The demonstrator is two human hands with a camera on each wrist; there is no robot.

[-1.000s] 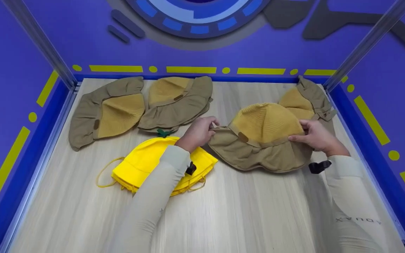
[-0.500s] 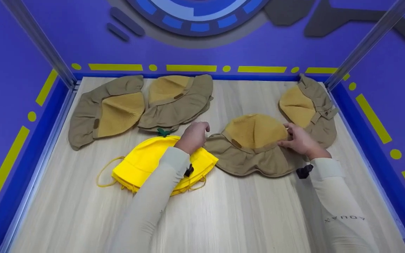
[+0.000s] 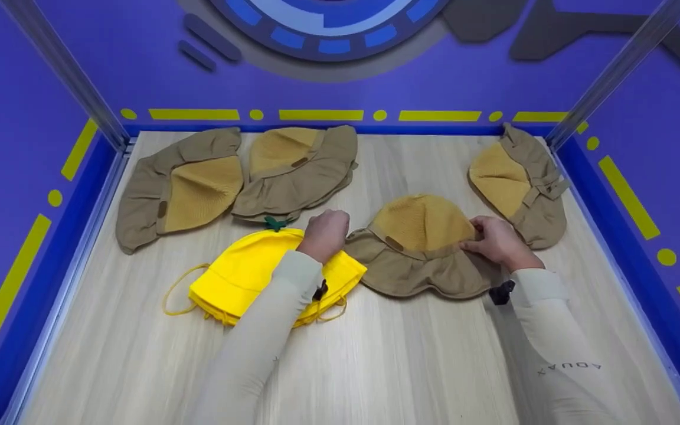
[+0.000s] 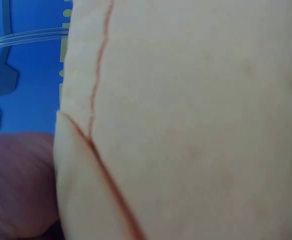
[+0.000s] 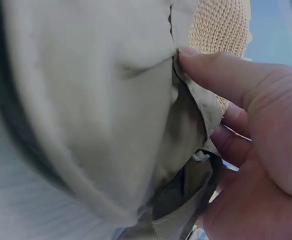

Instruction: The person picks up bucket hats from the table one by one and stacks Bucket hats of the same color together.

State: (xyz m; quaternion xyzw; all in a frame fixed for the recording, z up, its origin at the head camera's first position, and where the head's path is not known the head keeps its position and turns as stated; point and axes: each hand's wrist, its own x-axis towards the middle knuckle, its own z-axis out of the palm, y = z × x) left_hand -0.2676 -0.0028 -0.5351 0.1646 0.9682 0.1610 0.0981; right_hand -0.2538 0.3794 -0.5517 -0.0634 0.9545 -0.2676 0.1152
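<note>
A sun hat (image 3: 419, 221) with a tan knit crown and wide brown brim lies right of the table's middle. My right hand (image 3: 498, 241) pinches it at the right, where crown meets brim. In the right wrist view, the thumb (image 5: 210, 70) presses the brim seam and the other fingers are behind the fabric. My left hand (image 3: 325, 233) is curled at the brim's left end, over the edge of a yellow hat (image 3: 245, 265) with a green sprout on top. Its fingertips are hidden; a pale, creased surface (image 4: 195, 125) fills most of the left wrist view.
Two similar brown sun hats, one at the far left (image 3: 198, 195) and one beside it (image 3: 298, 171), lie along the back. Another brown hat (image 3: 511, 183) sits at the back right. Blue walls (image 3: 340, 88) enclose the wooden table (image 3: 375, 366) at the back and sides.
The held sun hat has come down and left, away from the back-right hat. My right hand has shifted left with it. My left hand has turned down slightly, hiding its fingertips.
</note>
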